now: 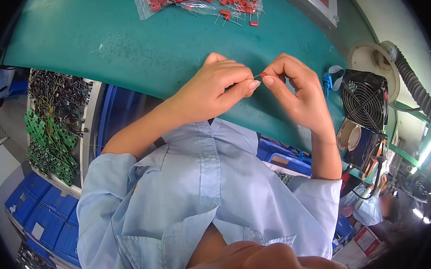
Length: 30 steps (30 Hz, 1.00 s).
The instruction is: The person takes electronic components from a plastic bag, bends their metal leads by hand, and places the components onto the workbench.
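Above the green mat, a small red capacitor (262, 75) with thin wire leads is held between my two hands. My right hand (296, 91) pinches its red body between thumb and fingertips. Close beside it, my left hand (227, 82) has thumb and forefinger pressed together on the wire leads, its other fingers curled. Much of the capacitor is covered by the fingertips. Beyond my hands, at the top edge, lies a clear plastic bag (200, 6) of many similar red capacitors. Two loose capacitors (253, 23) rest just in front of the bag.
A white-edged tray (334, 14) of red parts stands top right. To the right are a black fan (365, 99) and a ribbed hose (415, 85). Green circuit boards (51, 144) and blue bins (50, 213) sit left. Another person (370, 211) is at lower right.
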Motion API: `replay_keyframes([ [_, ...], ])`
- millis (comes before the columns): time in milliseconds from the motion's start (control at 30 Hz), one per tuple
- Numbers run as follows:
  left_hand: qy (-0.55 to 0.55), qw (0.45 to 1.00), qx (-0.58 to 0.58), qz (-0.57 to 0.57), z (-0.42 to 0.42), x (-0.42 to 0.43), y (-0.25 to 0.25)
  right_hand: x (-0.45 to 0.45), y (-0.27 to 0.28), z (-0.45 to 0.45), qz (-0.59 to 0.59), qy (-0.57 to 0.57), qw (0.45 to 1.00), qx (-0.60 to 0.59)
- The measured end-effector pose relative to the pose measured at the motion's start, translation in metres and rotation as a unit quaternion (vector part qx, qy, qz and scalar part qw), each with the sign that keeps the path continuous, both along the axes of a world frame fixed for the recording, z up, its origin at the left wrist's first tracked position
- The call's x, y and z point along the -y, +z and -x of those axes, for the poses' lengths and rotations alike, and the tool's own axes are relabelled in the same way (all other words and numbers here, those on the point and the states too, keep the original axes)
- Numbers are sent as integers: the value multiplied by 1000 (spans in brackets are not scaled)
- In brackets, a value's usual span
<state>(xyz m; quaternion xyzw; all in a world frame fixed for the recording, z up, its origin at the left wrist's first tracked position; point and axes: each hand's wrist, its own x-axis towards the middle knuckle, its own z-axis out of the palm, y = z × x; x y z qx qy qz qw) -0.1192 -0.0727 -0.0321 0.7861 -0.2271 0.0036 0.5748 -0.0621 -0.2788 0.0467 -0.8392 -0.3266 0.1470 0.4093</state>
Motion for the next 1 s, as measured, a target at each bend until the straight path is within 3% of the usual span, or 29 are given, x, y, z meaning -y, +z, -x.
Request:
replay_keyframes([
  [400, 146, 983, 80, -79, -1, -21, -9, 24, -13, -28, 144, -42, 983, -108],
  [600, 149, 983, 76, -76, -1, -23, -10, 24, -21, -33, 155, 29, 987, -18],
  [900, 146, 984, 75, -71, -1, -24, -11, 20, -11, -48, 211, 70, 969, -106],
  [1000, 143, 985, 73, -69, 0, -24, -11, 13, -9, -51, 245, 95, 961, -86],
])
